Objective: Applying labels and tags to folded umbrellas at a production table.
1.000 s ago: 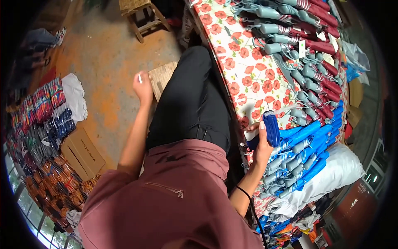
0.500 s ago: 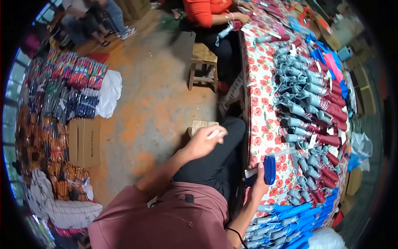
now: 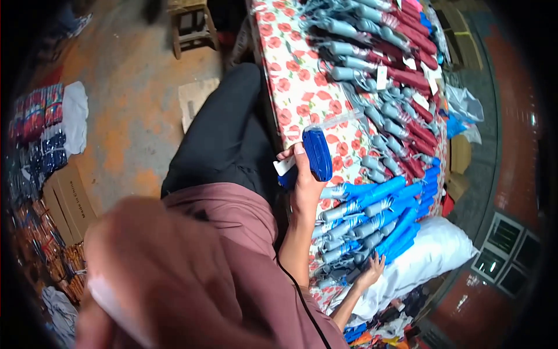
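My right hand is closed round a blue bundle with folded, glossy sides, at the table's near edge. A white tag shows by its fingers, and a clear plastic strip lies just beyond the bundle. My left hand is raised close at the lower left, badly blurred, so its fingers cannot be made out. A white patch shows along it. Folded blue umbrellas with grey handles lie right of my right hand, and maroon umbrellas lie farther off.
A flowered cloth covers the table. Another person's hand touches the blue umbrellas, beside a white sack. A wooden stool stands on the floor at the far left of the table; a cardboard box and packed bundles stand at left.
My left hand has come up from over my lap toward the lower left, close to the view. The view has turned right. My right hand keeps hold of the blue bundle.
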`<state>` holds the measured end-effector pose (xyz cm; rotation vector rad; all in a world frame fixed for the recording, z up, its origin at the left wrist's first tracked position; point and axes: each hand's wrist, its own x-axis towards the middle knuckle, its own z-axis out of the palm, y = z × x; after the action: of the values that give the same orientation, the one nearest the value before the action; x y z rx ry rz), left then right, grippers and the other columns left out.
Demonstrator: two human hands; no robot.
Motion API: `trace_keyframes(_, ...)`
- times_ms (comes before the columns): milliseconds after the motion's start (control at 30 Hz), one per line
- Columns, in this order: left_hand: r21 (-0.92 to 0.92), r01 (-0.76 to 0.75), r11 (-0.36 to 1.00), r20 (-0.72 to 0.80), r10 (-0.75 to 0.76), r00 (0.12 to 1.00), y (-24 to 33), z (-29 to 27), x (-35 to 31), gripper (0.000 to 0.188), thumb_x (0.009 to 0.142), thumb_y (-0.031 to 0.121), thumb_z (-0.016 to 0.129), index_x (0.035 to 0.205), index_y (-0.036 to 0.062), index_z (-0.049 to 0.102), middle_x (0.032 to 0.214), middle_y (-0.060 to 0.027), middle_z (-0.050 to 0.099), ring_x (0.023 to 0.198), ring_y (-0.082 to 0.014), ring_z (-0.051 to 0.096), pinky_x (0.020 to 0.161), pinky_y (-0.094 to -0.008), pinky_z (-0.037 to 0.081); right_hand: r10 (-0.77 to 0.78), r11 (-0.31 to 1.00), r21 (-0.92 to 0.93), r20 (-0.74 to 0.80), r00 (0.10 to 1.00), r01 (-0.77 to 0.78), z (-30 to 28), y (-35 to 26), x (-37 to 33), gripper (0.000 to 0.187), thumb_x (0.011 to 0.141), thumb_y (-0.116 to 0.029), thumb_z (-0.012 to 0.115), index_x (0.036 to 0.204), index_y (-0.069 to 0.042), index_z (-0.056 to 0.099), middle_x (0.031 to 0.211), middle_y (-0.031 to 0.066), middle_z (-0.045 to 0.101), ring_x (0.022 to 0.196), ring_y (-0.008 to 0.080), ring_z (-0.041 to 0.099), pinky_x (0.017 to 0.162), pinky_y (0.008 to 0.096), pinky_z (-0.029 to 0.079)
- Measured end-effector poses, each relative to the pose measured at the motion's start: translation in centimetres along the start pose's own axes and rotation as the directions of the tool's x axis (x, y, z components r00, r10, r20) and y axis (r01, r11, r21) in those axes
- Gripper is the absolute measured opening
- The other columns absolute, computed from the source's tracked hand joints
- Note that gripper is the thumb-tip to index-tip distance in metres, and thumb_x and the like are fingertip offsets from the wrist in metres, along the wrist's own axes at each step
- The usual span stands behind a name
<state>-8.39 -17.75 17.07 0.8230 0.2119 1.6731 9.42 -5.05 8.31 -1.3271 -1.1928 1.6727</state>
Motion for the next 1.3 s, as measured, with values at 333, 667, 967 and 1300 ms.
trace_keyframes(333, -0.157, 0.038, 0.987, -0.008, -0.04, 0.999, -4.4, -3.4, 7.6, 0.016, 0.091, 0.007, 0.068, 0.106, 0.001, 0.071, 0.082, -0.0084, 0.067, 0.054, -0.0137, 0.047, 0.05, -0.0275, 0.038, 0.022, 1.0, -0.008, -0.032, 0.999, -0.022, -2.1, -0.2, -1.8, 0.02, 0.097, -0.017, 0.066, 0.106, 0.001, 0.069, 0.084, 0.0097, 0.07, 0.077, 0.0187, 0.069, 0.071, 0.027, 0.055)
trace_keyframes(667, -0.212, 0.018, 0.977, -0.091, -0.038, 0.995, -2.2, 7.6, -2.5, 0.024, 0.088, 0.005, 0.071, 0.112, 0.003, 0.067, 0.077, -0.0096, 0.063, 0.055, -0.0155, 0.048, 0.05, -0.0277, 0.039, 0.014, 0.999, -0.045, -0.058, 0.998, -0.017, -1.7, -0.3, -1.0, 0.02, 0.097, -0.015, 0.066, 0.105, 0.003, 0.069, 0.083, 0.0099, 0.07, 0.077, 0.0192, 0.069, 0.076, 0.0284, 0.055)
trace_keyframes(967, -0.218, -0.017, 0.976, -0.155, -0.017, 0.988, 3.2, 1.7, -3.3, 0.033, 0.086, 0.003, 0.073, 0.117, 0.0048, 0.064, 0.073, -0.0107, 0.061, 0.056, -0.0172, 0.049, 0.049, -0.0279, 0.04, 0.04, 0.997, -0.068, -0.064, 0.997, -0.044, -1.9, -0.2, -0.4, 0.021, 0.097, -0.017, 0.068, 0.105, 0.003, 0.069, 0.082, 0.0095, 0.07, 0.076, 0.019, 0.068, 0.076, 0.0277, 0.055)
trace_keyframes(1300, -0.141, 0.478, 0.867, -0.685, -0.434, 0.586, -5.9, -1.7, 5.7, 0.031, 0.089, 0.008, 0.062, 0.12, 0.0026, 0.062, 0.09, -0.0031, 0.063, 0.071, -0.0055, 0.05, 0.062, -0.0202, 0.038, -0.003, 0.993, 0.112, -0.181, 0.983, 0.024, -4.6, 0.0, 0.7, 0.021, 0.1, -0.013, 0.064, 0.111, 0.005, 0.067, 0.087, 0.0107, 0.069, 0.075, 0.0174, 0.066, 0.074, 0.0284, 0.056)
